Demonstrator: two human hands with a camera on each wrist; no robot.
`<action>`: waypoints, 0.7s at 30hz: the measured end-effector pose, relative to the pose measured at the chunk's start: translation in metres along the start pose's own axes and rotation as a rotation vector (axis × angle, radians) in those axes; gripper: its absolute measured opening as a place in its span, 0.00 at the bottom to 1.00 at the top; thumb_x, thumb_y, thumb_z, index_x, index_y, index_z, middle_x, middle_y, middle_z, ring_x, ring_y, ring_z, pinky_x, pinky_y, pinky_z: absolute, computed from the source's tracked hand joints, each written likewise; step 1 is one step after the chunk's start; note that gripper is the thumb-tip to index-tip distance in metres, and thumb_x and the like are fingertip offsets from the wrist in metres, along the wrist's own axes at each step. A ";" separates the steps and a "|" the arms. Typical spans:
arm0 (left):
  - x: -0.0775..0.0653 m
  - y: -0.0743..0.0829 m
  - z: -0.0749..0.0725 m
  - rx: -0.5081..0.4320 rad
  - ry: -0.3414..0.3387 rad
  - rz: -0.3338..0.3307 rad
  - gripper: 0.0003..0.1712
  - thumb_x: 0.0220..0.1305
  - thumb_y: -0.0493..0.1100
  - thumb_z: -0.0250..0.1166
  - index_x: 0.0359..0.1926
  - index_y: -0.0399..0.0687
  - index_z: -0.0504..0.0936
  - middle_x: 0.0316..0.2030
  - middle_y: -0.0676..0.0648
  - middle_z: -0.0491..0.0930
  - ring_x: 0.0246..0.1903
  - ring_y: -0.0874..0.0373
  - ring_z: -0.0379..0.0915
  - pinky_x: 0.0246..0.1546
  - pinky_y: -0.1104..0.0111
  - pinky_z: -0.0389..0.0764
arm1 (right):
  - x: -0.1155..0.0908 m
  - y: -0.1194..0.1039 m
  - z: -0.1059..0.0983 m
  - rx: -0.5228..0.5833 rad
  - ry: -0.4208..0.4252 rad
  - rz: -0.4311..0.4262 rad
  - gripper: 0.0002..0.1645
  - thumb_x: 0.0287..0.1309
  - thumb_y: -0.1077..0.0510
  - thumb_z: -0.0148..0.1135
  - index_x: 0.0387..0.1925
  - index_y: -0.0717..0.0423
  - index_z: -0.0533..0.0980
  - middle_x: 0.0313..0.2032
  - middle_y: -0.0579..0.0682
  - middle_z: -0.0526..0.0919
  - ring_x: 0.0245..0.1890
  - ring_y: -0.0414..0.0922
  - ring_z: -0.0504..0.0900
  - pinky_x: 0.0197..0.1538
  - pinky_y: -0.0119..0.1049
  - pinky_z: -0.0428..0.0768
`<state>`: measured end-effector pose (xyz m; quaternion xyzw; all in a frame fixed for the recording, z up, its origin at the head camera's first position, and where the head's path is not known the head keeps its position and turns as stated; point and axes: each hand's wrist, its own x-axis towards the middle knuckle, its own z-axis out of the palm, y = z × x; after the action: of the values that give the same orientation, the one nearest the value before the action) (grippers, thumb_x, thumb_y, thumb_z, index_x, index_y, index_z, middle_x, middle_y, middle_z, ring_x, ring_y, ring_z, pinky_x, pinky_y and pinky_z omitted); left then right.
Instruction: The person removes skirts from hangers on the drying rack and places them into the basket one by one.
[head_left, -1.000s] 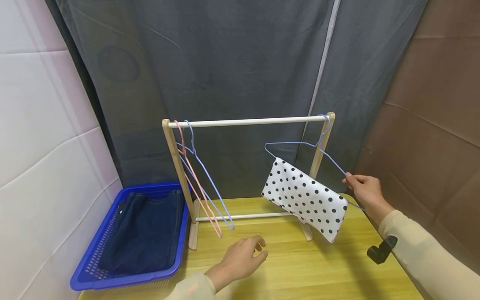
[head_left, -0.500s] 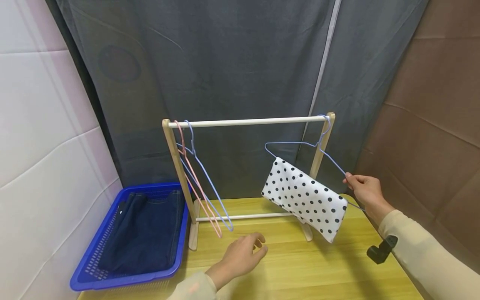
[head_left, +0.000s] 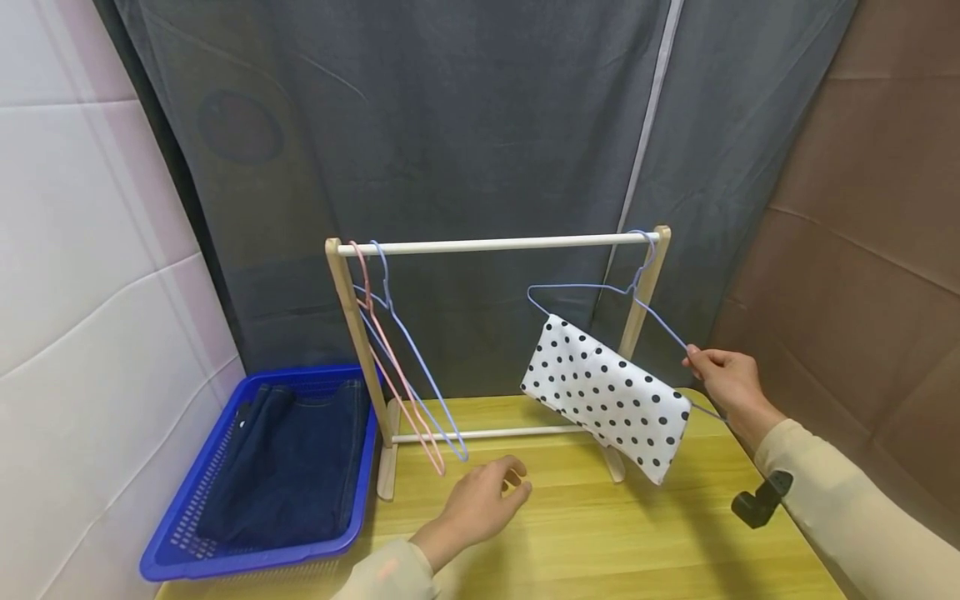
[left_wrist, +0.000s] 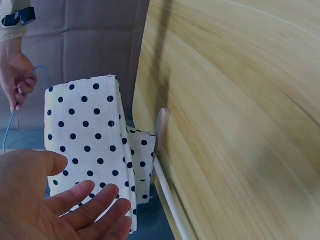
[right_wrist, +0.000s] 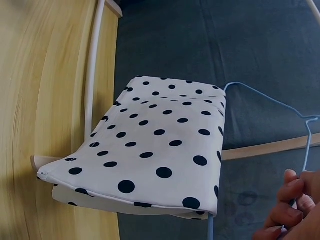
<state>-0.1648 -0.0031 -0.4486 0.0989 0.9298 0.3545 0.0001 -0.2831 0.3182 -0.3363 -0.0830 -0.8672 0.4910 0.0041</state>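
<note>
At the right end of the rack's top bar, a blue hanger [head_left: 660, 323] hangs by its hook. Folded over its lower bar is a white cloth with black dots [head_left: 607, 392], slanting down to the right. My right hand [head_left: 731, 383] pinches the hanger's right shoulder between thumb and fingers. Over the table, my left hand [head_left: 480, 504] hovers with loosely bent fingers and holds nothing. The left wrist view shows that hand [left_wrist: 75, 200] palm up in front of the dotted cloth [left_wrist: 85, 130], and I cannot tell from there whether they touch.
A wooden rack [head_left: 495, 245] with a white top bar stands on the wood-grain table [head_left: 585, 550]. Near its left end hang a pink hanger [head_left: 405, 383] and a blue hanger [head_left: 420, 358]. Left of it, a blue basket [head_left: 247, 560] contains folded dark blue denim [head_left: 288, 475].
The held hanger's hook and the dotted cloth have shifted slightly left, along with my right hand. My left hand has moved slightly up and left.
</note>
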 end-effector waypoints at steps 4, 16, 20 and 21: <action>-0.001 0.000 0.000 -0.012 0.001 -0.008 0.16 0.64 0.52 0.59 0.46 0.49 0.80 0.42 0.46 0.87 0.40 0.50 0.82 0.36 0.60 0.80 | -0.001 0.000 -0.001 0.003 -0.001 -0.003 0.36 0.68 0.35 0.44 0.53 0.63 0.73 0.57 0.60 0.70 0.58 0.55 0.67 0.67 0.56 0.68; 0.008 0.001 -0.002 -0.015 -0.012 -0.019 0.17 0.64 0.52 0.59 0.47 0.48 0.80 0.42 0.46 0.86 0.43 0.50 0.82 0.41 0.56 0.81 | 0.001 0.001 -0.005 0.001 -0.019 -0.007 0.36 0.67 0.34 0.45 0.51 0.63 0.74 0.51 0.56 0.72 0.54 0.51 0.66 0.57 0.46 0.69; 0.011 0.000 -0.003 -0.007 -0.018 -0.024 0.17 0.64 0.52 0.60 0.47 0.48 0.80 0.42 0.46 0.86 0.42 0.52 0.81 0.42 0.56 0.81 | -0.001 0.000 -0.004 0.001 -0.041 -0.001 0.38 0.68 0.34 0.43 0.56 0.63 0.72 0.55 0.59 0.71 0.56 0.53 0.67 0.58 0.49 0.69; 0.011 0.000 -0.003 -0.005 -0.020 -0.023 0.17 0.64 0.52 0.59 0.47 0.48 0.80 0.42 0.46 0.86 0.42 0.52 0.81 0.42 0.56 0.81 | -0.001 0.000 -0.004 0.002 -0.046 0.000 0.38 0.68 0.34 0.43 0.57 0.63 0.72 0.56 0.59 0.71 0.57 0.54 0.67 0.58 0.50 0.69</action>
<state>-0.1761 -0.0028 -0.4452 0.0916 0.9300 0.3556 0.0140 -0.2818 0.3212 -0.3338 -0.0719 -0.8665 0.4937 -0.0158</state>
